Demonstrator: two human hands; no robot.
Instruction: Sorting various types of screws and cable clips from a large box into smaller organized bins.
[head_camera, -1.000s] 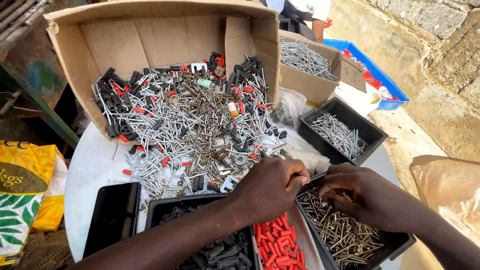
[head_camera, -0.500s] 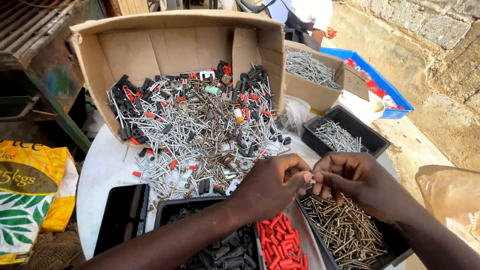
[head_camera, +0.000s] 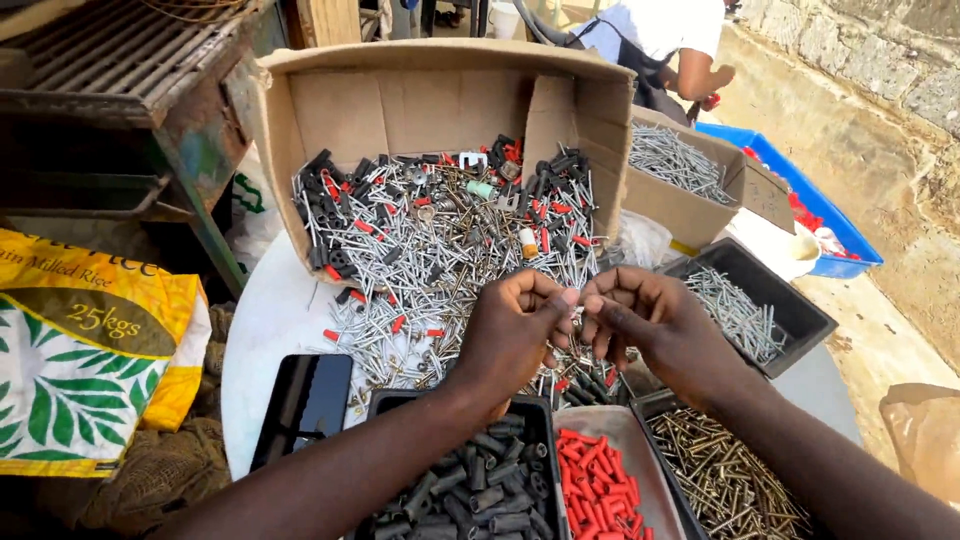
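Both hands meet above the near part of the round white table (head_camera: 262, 330), over the spill of mixed screws (head_camera: 440, 250) that pours out of the tipped cardboard box (head_camera: 300, 110). Open room is scarce: the spill covers the table in front, trays line the near edge, and only a bare strip of tabletop on the left, by the black phone (head_camera: 305, 400), is free.

The left hand (head_camera: 515, 335) is curled, thumb and forefinger pinched together at its right side. The right hand (head_camera: 650, 325) is half curled, its fingertips (head_camera: 597, 310) brought up against the left's. Something small seems to be pinched between them, but it is too small to tell what it is, or which way its long axis runs.

Below the left wrist sits a tray of black plugs (head_camera: 480, 490); next to it, a tray of red plugs (head_camera: 600, 490); under the right forearm, a tray of brass screws (head_camera: 730, 480). Right of the hands, a black tray of silver nails (head_camera: 740, 310) lies near. Behind it, a smaller box of nails (head_camera: 680, 165) leans beside the big box. A yellow sack (head_camera: 90, 360) stands off the table to the left, and a blue tray (head_camera: 800, 200) lies on the ground at far right. Another person in a white shirt (head_camera: 665, 30) bends at the top edge.
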